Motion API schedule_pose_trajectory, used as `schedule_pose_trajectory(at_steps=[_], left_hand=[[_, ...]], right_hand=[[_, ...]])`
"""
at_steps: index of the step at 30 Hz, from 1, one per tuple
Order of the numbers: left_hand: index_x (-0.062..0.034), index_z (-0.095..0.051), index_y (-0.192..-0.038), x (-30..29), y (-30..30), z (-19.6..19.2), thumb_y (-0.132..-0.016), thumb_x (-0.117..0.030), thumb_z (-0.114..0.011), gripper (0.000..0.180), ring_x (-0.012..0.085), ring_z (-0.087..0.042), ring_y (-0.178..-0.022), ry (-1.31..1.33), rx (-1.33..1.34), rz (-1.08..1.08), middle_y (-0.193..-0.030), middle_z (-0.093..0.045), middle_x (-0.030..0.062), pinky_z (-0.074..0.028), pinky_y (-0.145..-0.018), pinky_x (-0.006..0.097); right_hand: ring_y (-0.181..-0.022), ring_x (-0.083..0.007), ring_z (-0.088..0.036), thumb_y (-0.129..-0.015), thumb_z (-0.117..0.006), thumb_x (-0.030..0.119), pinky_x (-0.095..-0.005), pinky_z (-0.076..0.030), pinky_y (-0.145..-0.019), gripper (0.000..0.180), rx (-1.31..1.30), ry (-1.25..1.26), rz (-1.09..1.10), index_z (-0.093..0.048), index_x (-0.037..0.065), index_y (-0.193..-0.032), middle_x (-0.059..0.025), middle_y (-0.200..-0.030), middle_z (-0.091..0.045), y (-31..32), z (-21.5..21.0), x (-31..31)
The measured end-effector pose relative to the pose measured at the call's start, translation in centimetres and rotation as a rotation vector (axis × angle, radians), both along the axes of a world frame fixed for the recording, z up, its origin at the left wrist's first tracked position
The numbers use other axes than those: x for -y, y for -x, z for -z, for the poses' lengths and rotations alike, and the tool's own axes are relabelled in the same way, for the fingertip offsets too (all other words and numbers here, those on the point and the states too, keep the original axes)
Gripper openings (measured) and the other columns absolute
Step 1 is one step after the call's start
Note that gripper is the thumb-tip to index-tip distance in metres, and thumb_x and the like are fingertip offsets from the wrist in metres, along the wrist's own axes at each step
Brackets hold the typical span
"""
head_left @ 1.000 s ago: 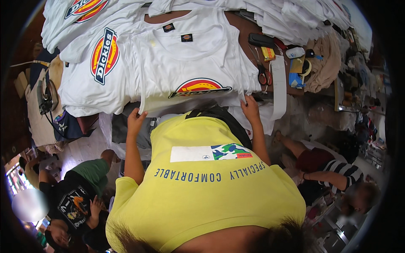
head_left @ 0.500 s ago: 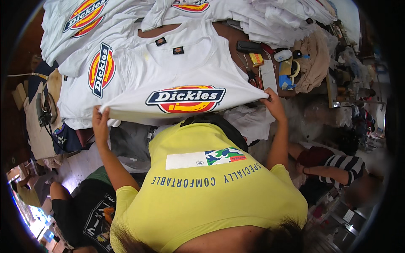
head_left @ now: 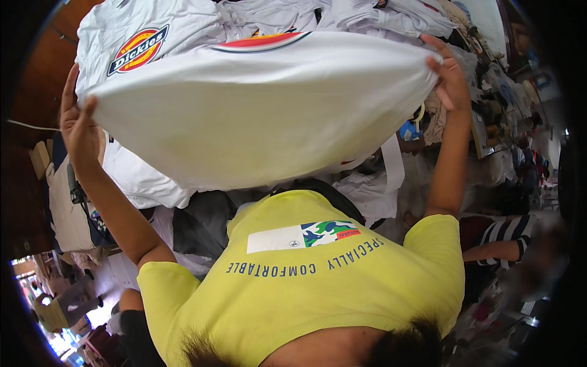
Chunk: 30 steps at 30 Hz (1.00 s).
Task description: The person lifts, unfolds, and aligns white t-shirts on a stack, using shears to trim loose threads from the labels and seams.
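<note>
A white tank top stretches wide between my two hands, lifted in front of my chest. Its lower part sags in a curve, and only the lower part of its red, yellow and blue print shows along the upper fold. At the far left, my left hand grips one side of the cloth, thumb and fingers around the edge. My right hand holds the opposite side, higher up, with its index finger and thumb partly spread at the cloth's corner. The neck of the garment is hidden behind the raised cloth.
White printed shirts lie heaped across the far side of the table. Blue tape or packaging and beige cloth sit below my right hand. Dark fabric hangs near my lap. A person in a striped sleeve is at the right.
Both hands have risen and spread apart, carrying the tank top up off the table. Its printed front has tipped away, and the cloth now hides the tools behind it.
</note>
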<state>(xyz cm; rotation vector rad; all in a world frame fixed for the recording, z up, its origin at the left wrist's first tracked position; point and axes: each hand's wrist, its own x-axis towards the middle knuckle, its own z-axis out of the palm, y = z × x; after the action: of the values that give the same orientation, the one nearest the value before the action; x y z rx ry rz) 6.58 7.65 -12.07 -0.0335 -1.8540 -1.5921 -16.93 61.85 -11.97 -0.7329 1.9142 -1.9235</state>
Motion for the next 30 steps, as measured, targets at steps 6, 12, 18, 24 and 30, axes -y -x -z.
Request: schedule_pose_trajectory(at_steps=[6,12,18,24,30], left_hand=[[-0.0047,-0.044,-0.126,0.1,1.3,-1.8,-0.074,-0.001,-0.064,0.056,0.0160,-0.054,-0.100,0.253,0.096,0.088,-0.112,-0.056,0.0107,-0.040,-0.091,0.028],[-0.0018,-0.061,-0.096,4.6,2.8,-2.9,-0.078,-0.003,-0.063,0.019,0.0098,-0.053,-0.082,0.670,0.192,-0.176,-0.093,-0.059,0.0029,-0.042,-0.075,0.022],[0.0019,-0.055,-0.101,7.2,1.4,-3.9,-0.089,-0.020,-0.053,0.025,0.0162,-0.056,-0.091,0.383,-0.164,-0.329,-0.095,-0.059,0.0103,-0.042,-0.083,0.024],[-0.0010,-0.055,-0.097,-5.2,8.0,2.3,-0.080,-0.009,-0.056,0.019,0.0201,-0.048,-0.105,0.353,-0.249,0.127,-0.112,-0.050,0.0105,-0.039,-0.090,0.030],[0.0042,-0.019,-0.131,-25.7,10.7,19.5,-0.057,-0.031,-0.080,0.103,0.0325,-0.032,-0.118,0.376,0.176,0.429,-0.127,-0.030,0.0217,-0.026,-0.100,0.039]], right_hand=[[-0.103,-0.0143,-0.052,-0.075,-0.065,0.007,-0.0266,-0.038,-0.092,0.058,-0.301,-0.001,-0.039,-0.040,0.003,-0.127,-0.0074,-0.113,-0.054,-0.6,-2.5,1.8],[-0.078,-0.0074,-0.055,-0.073,-0.066,0.007,-0.0205,-0.042,-0.075,0.027,-0.645,-0.433,0.297,-0.063,0.005,-0.099,-0.0005,-0.085,-0.061,1.1,-4.3,0.2],[-0.074,-0.0105,-0.054,-0.071,-0.065,0.003,-0.0231,-0.043,-0.071,0.017,-0.920,-0.410,0.611,-0.066,0.005,-0.087,-0.0002,-0.080,-0.061,2.3,-4.8,-1.6],[-0.084,-0.0164,-0.057,-0.072,-0.062,0.004,-0.0271,-0.043,-0.076,0.017,-0.935,-0.403,0.540,-0.065,0.008,-0.088,-0.0023,-0.089,-0.061,1.7,-2.8,2.2],[-0.080,-0.0201,-0.058,-0.070,-0.064,0.007,-0.0274,-0.044,-0.072,0.016,-1.086,-0.591,0.767,-0.065,0.007,-0.086,-0.0070,-0.086,-0.061,0.8,-3.2,5.4]])
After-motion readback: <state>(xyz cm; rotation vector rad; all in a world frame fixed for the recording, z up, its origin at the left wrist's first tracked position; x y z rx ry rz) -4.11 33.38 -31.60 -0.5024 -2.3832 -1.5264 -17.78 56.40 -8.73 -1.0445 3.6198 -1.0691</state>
